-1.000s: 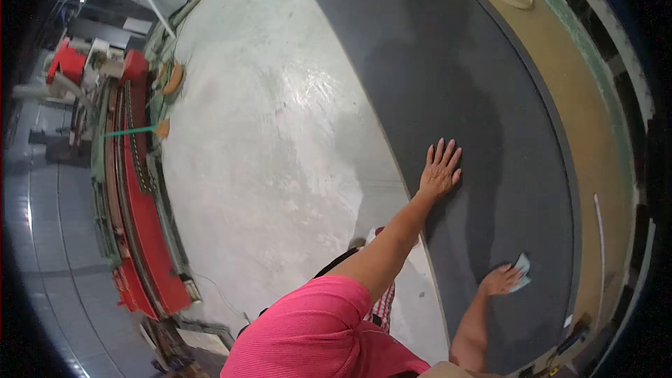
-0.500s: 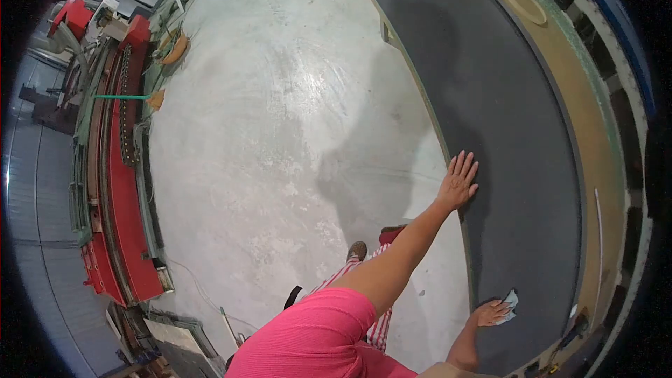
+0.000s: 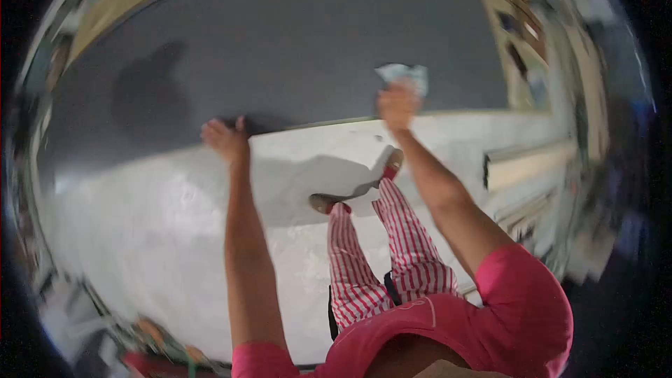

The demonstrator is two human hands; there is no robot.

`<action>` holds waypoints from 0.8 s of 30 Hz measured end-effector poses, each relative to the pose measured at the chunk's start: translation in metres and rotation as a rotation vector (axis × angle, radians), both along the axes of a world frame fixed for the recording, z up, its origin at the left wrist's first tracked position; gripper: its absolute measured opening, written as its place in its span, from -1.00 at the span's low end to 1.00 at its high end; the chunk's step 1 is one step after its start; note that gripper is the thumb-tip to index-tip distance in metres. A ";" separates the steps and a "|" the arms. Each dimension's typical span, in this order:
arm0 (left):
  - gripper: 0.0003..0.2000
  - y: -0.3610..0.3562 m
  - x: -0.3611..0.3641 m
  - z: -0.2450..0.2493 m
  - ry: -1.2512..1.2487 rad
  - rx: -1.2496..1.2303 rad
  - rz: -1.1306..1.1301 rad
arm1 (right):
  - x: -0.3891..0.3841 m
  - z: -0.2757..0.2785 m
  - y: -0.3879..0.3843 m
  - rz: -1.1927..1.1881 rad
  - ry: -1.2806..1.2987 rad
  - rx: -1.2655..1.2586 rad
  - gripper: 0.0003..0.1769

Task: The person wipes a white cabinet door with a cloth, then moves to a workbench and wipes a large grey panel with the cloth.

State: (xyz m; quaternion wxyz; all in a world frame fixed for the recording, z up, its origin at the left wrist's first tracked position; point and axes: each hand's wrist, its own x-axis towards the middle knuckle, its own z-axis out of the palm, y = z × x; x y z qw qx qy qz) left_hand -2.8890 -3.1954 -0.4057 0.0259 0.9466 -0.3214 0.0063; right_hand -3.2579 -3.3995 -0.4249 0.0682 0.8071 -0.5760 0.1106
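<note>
A long dark grey panel [image 3: 301,49] stretches across the upper part of the head view. At its near edge, left of centre, my left hand [image 3: 226,140] rests with the fingers apart and nothing in it. Farther right, my right hand [image 3: 399,105] is over the panel near the same edge, shut on a pale blue cloth [image 3: 409,75]. The cloth bunches out past the fingertips onto the grey surface. Motion blurs the right fingers somewhat.
Tan board [image 3: 112,17] borders the panel's far side. Below lies a pale concrete floor [image 3: 168,224], where my shoes [image 3: 323,202] stand. Long beige pieces [image 3: 528,166] lie at the right, and blurred tools [image 3: 521,21] are at the upper right.
The view has swung round, so the panel now runs across the top instead of down the right side. My right hand still has the cloth; my left hand stays at the panel's edge.
</note>
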 end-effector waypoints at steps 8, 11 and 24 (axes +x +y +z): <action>-0.24 -0.143 -0.124 0.011 -0.068 -0.132 -0.344 | 0.022 0.056 0.012 0.079 -0.206 0.207 -0.35; -0.26 -0.170 -0.163 0.010 -0.130 -0.168 -0.402 | -0.004 0.068 0.007 0.119 -0.233 0.211 -0.34; -0.34 -0.258 -0.219 0.029 -0.159 -0.044 -0.017 | -0.223 0.076 -0.111 -0.484 -0.068 0.248 -0.26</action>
